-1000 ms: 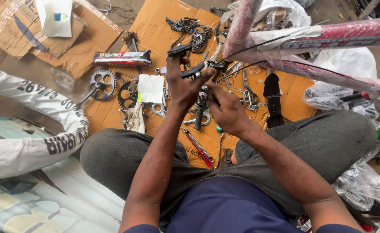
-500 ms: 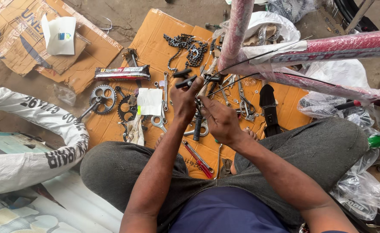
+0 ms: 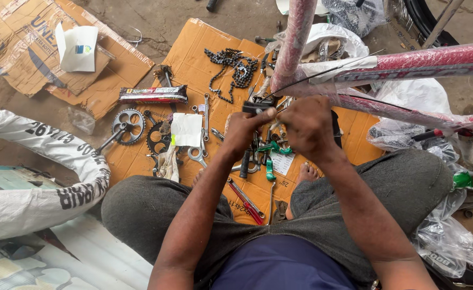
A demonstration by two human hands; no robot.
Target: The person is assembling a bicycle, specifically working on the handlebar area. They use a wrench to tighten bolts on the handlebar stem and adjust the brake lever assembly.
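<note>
A: Count around the cardboard sheet (image 3: 204, 59)?

B: One chain (image 3: 231, 67) heaped near its top edge. One chainring with crank (image 3: 127, 125) at its left edge, a second sprocket (image 3: 156, 138) just right of that. One long red-and-black box (image 3: 153, 94) above them, one white paper (image 3: 186, 129) beside the sprocket. At least three spanners; one (image 3: 206, 115) lies upright right of the paper. One red-handled tool (image 3: 245, 198) at the sheet's bottom edge. One white-wrapped tyre (image 3: 38, 177) off the sheet to the left.

A: Frame?

B: Three red tubes (image 3: 295, 37) wrapped in plastic, crossing above the sheet's right half.

A: Hands?

B: Both raised over the middle of the sheet, under the tubes. Left hand (image 3: 243, 131) pinches a small black part (image 3: 255, 108) between thumb and fingertips, forearm running up from bottom centre. Right hand (image 3: 309, 124) is curled, back to the camera, just right of the left, knuckles bent. Cannot tell what its fingers close on; they're hidden.

A: Black part's position?

B: Above the sheet's centre, at the left fingertips, just below the near tube. A thin cable (image 3: 327, 71) runs from that spot to the right.
</note>
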